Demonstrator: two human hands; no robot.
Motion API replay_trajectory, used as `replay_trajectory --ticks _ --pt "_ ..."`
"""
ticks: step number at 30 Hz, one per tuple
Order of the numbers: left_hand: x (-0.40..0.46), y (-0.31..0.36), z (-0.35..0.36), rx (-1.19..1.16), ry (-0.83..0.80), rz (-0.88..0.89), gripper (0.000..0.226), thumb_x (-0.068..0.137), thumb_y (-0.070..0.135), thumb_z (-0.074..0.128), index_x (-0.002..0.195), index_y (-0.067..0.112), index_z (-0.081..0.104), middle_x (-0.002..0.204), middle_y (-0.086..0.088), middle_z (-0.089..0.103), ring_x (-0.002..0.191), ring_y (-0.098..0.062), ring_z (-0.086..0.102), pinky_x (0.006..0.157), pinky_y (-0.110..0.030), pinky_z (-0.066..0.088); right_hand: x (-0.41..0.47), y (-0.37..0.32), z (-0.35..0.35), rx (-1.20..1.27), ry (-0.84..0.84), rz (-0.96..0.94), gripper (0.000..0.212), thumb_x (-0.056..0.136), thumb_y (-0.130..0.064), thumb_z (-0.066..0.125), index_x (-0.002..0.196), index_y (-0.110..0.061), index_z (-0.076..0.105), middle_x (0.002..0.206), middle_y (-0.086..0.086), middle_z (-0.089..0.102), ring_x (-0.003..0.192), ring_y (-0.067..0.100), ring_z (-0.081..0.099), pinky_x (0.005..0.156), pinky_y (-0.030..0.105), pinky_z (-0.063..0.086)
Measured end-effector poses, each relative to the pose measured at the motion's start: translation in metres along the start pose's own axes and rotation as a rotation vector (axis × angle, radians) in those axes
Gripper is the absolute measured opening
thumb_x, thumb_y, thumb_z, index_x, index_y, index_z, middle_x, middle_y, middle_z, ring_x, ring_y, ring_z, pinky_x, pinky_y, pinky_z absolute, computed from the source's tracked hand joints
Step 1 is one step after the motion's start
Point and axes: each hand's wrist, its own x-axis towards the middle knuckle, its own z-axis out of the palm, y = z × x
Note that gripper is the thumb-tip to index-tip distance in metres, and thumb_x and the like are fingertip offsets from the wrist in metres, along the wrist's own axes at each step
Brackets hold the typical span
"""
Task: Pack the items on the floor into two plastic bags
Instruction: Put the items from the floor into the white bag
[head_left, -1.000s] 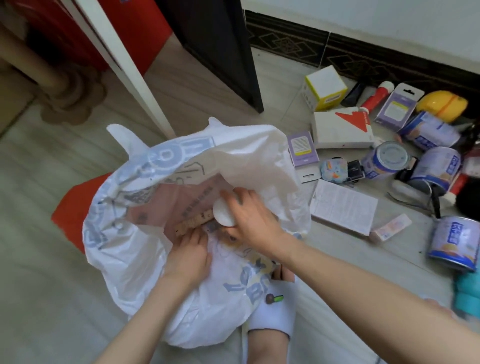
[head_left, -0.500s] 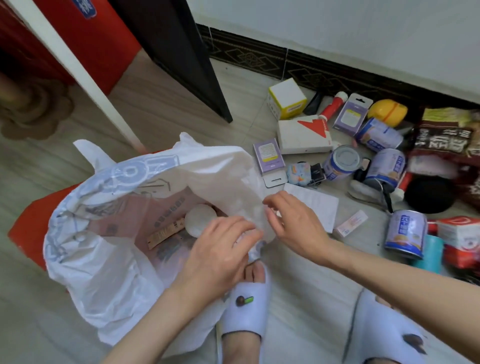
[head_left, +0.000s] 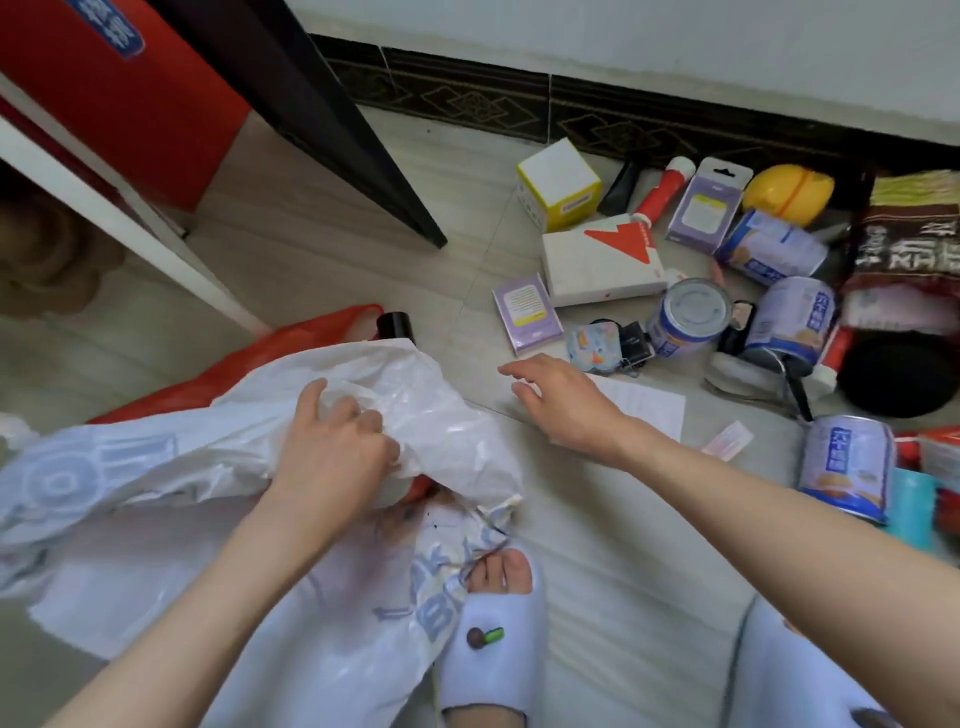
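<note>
A white plastic bag (head_left: 156, 467) with blue print lies crumpled at my feet, its mouth folded over. My left hand (head_left: 332, 447) is shut on the bag's upper edge. A red bag (head_left: 291, 343) shows behind it, next to a black cylinder (head_left: 393, 325). My right hand (head_left: 561, 400) hovers open, fingers spread, over the floor near a sheet of paper (head_left: 649, 405). Just beyond it lie a purple box (head_left: 525, 313) and a small patterned pouch (head_left: 592, 345). Several blue-and-white cans (head_left: 691, 317) lie further right.
More items are scattered along the wall: a white and yellow box (head_left: 558, 182), a white box with a red mark (head_left: 602, 262), a red bottle (head_left: 662, 189), a yellow ball (head_left: 787, 189), snack packs (head_left: 909, 239). A dark door panel (head_left: 311, 119) stands at the back. My slippered feet (head_left: 493, 654) are below.
My left hand has gathered the bag's edge and folded its mouth shut over the contents. My right hand has left the bag and moved right and forward over the floor, fingers open.
</note>
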Motion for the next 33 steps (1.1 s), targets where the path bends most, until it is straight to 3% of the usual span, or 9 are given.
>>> replay_trajectory --ticks 4,7,10,15,18,21,23,29,33 --pt "-0.014 -0.005 0.013 -0.051 0.114 -0.002 0.030 0.036 0.007 0.086 0.044 0.021 0.062 0.052 0.002 0.054 0.059 -0.027 0.059 0.088 -0.064 0.038 0.030 -0.014 0.020 0.193 -0.101 0.137 0.034 0.096 -0.018 0.040 0.127 -0.015 0.054 0.133 0.004 0.054 0.121 0.022 0.049 0.099 0.024 0.033" --pt "-0.023 -0.009 0.020 -0.112 0.162 -0.026 0.028 0.036 0.007 0.086 0.047 0.020 0.063 0.058 0.001 0.055 0.061 -0.026 0.059 0.094 -0.059 0.038 0.047 -0.024 0.033 0.228 -0.121 0.131 0.034 0.096 -0.017 0.038 0.126 -0.015 0.055 0.134 0.002 0.055 0.122 0.019 0.049 0.096 0.019 0.032" --pt "-0.031 -0.014 0.026 -0.185 0.185 -0.052 0.026 0.037 0.013 0.084 0.049 0.019 0.062 0.067 -0.001 0.059 0.063 -0.027 0.061 0.093 -0.052 0.027 0.064 -0.036 0.034 0.282 -0.050 0.116 0.034 0.096 -0.016 0.039 0.124 -0.014 0.057 0.132 0.003 0.056 0.121 0.021 0.051 0.100 0.023 0.033" --pt "-0.030 -0.018 0.037 -0.311 0.183 -0.059 0.028 0.039 0.017 0.086 0.050 0.022 0.061 0.087 -0.005 0.066 0.073 -0.026 0.064 0.090 -0.048 0.026 0.103 -0.064 0.021 0.164 -0.020 0.049 0.033 0.095 -0.017 0.042 0.124 -0.012 0.056 0.127 0.008 0.059 0.114 0.024 0.054 0.090 0.024 0.037" --pt "-0.023 -0.020 0.039 -0.316 0.219 -0.059 0.023 0.045 0.017 0.084 0.054 0.021 0.063 0.091 -0.005 0.067 0.078 -0.027 0.065 0.091 -0.049 0.026 0.131 -0.081 0.026 0.098 -0.035 0.105 0.044 0.094 -0.031 0.047 0.129 -0.004 0.048 0.127 0.015 0.057 0.118 0.029 0.051 0.094 0.030 0.038" --pt "-0.019 -0.024 0.044 -0.323 0.265 -0.053 0.016 0.051 0.016 0.079 0.057 0.022 0.066 0.088 -0.004 0.068 0.080 -0.026 0.065 0.091 -0.048 0.026 0.157 -0.090 0.044 0.055 -0.064 0.234 0.039 0.087 -0.043 0.056 0.103 -0.008 0.056 0.112 0.013 0.060 0.108 0.031 0.055 0.085 0.036 0.045" --pt "-0.017 -0.026 0.047 -0.330 0.271 -0.052 0.022 0.046 0.015 0.084 0.058 0.023 0.067 0.084 -0.002 0.069 0.080 -0.025 0.065 0.090 -0.045 0.026 0.163 -0.092 0.052 0.117 -0.079 0.329 0.035 0.082 -0.045 0.061 0.084 -0.013 0.049 0.095 0.007 0.057 0.093 0.027 0.056 0.074 0.033 0.043" --pt "-0.018 -0.031 0.050 -0.338 0.246 -0.053 0.027 0.042 0.015 0.087 0.059 0.024 0.068 0.080 -0.001 0.068 0.076 -0.023 0.065 0.088 -0.044 0.027 0.149 -0.077 0.046 0.382 0.057 0.394 0.034 0.082 -0.035 0.062 0.090 -0.004 0.055 0.088 0.007 0.058 0.082 0.024 0.055 0.068 0.031 0.042" --pt "-0.020 -0.031 0.044 -0.362 0.246 -0.053 0.024 0.048 0.017 0.086 0.061 0.025 0.068 0.079 0.000 0.067 0.072 -0.023 0.065 0.085 -0.040 0.026 0.113 -0.069 0.023 0.527 0.234 0.310 0.037 0.085 -0.032 0.061 0.110 -0.006 0.056 0.102 0.008 0.063 0.092 0.022 0.060 0.082 0.035 0.049"
